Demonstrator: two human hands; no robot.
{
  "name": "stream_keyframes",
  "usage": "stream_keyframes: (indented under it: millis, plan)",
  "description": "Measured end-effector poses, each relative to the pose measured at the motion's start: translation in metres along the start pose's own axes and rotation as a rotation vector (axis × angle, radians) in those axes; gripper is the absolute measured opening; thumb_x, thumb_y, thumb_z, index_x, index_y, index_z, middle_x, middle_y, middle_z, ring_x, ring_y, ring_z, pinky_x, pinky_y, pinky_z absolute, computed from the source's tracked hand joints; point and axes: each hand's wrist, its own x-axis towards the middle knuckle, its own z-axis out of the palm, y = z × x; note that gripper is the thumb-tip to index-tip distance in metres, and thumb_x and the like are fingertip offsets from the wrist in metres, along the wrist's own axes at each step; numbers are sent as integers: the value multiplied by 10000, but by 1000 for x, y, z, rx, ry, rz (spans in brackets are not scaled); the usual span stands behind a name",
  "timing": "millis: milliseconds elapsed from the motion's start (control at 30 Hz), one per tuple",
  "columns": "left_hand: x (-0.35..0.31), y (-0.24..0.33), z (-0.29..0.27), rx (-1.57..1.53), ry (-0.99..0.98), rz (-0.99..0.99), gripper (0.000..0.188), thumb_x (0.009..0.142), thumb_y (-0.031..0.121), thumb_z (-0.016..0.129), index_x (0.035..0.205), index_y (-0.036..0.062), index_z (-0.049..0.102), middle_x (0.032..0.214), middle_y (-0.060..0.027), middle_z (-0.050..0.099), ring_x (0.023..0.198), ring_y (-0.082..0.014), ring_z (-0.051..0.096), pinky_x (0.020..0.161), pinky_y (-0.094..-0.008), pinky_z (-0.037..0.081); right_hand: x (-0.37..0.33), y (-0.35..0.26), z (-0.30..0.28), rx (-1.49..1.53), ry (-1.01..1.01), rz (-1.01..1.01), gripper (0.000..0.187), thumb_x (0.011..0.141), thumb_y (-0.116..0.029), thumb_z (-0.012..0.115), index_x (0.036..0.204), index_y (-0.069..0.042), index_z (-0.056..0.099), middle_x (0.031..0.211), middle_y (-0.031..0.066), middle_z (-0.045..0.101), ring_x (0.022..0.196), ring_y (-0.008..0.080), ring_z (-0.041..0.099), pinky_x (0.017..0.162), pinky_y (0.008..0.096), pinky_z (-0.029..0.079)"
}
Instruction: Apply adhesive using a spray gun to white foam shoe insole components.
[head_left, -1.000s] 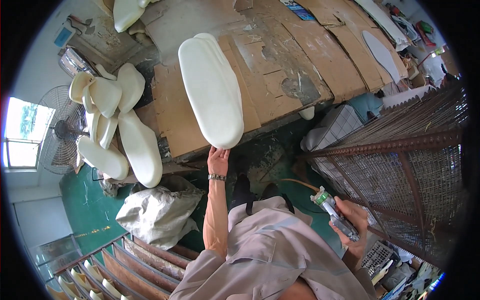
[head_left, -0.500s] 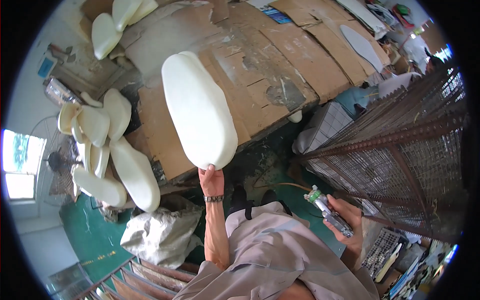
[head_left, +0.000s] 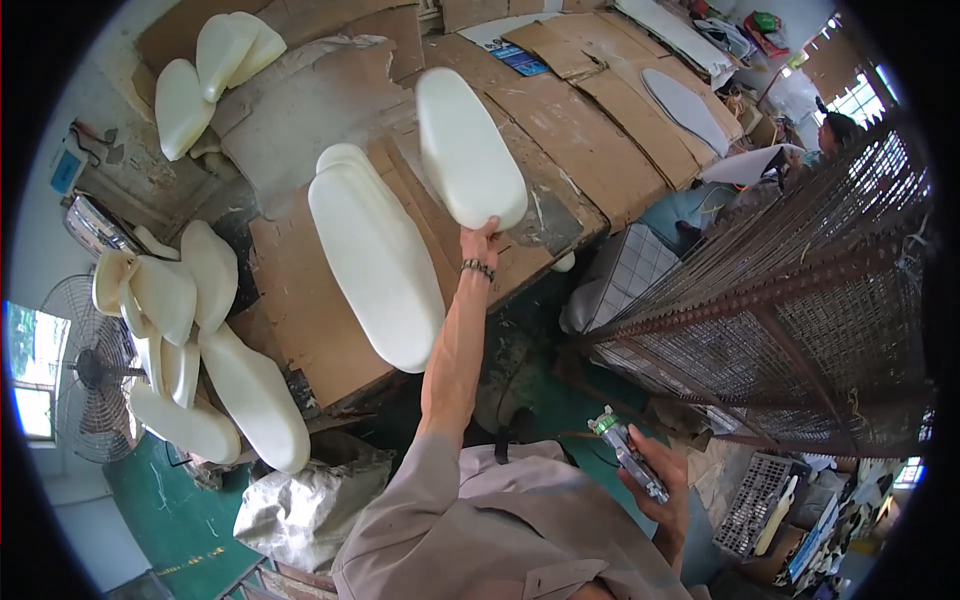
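A long cream foam seat pad (head_left: 470,150) is gripped at its near end by my left hand (head_left: 480,242), thumb on top, over the cardboard-covered table (head_left: 290,300). I cannot tell whether its far end touches the cardboard. To its left another long foam seat pad (head_left: 375,265) lies on the table, its near end by my left forearm. Low on the right, away from the table, my right hand (head_left: 662,480) is closed round a small metal spray gun (head_left: 632,458) with a green ring, a thin hose near it.
Several more foam pads (head_left: 255,400) are piled at the table's left end, others (head_left: 183,110) at the far left corner. A fan (head_left: 90,370) stands at left, a pale sack (head_left: 300,520) below. On the right rises a rusty mesh rack (head_left: 780,330); a grey crate (head_left: 755,505) sits near it.
My left hand has carried its foam pad forward and to the right, and a second pad, mostly covered before, now shows on the table. The spray gun stays in my right hand.
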Motion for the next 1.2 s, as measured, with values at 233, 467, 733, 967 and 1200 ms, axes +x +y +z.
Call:
stream_keyframes:
  millis: [233, 467, 733, 967, 1200]
  plan:
    - [5, -34, -19, 96, 213, -78, 427, 822, -47, 738, 1203, 52, 574, 1050, -50, 675, 830, -192, 647, 622, -330, 509, 20, -10, 11, 102, -6, -81, 584, 762, -2, 746, 1324, 53, 594, 882, 167, 665, 752, 246, 659, 693, 320, 506]
    - [-172, -29, -107, 378, -171, -644, 658, 930, 209, 729, 1479, 27, 415, 1279, -132, 649, 1090, -250, 660, 933, -415, 554, 57, -19, 11, 102, -69, -282, 589, 733, -6, 748, 1300, 65, 602, 809, 137, 639, 685, 216, 630, 628, 299, 491]
    - [-278, 57, -213, -185, 507, -4, 479, 970, 167, 633, 1407, 43, 480, 1203, -125, 648, 1091, -289, 637, 943, -491, 545, 68, -13, 12, 104, -35, -385, 598, 717, 48, 725, 1304, 36, 608, 804, 131, 632, 655, 213, 609, 580, 303, 474]
    - [-250, 72, -191, 188, 531, 90, 667, 827, 84, 820, 1389, 23, 467, 1217, -83, 619, 1042, -213, 638, 881, -383, 557, 61, -15, 8, 100, -59, -401, 606, 725, 11, 759, 1313, 27, 611, 847, 149, 651, 690, 228, 625, 627, 313, 493]
    - [-236, 75, -156, 270, 557, 154, 595, 830, 59, 823, 1286, -2, 445, 1182, -124, 632, 990, -212, 658, 721, -305, 580, 51, -15, 11, 108, -75, -373, 564, 752, -1, 755, 1294, 56, 611, 879, 152, 654, 713, 235, 627, 635, 311, 494]
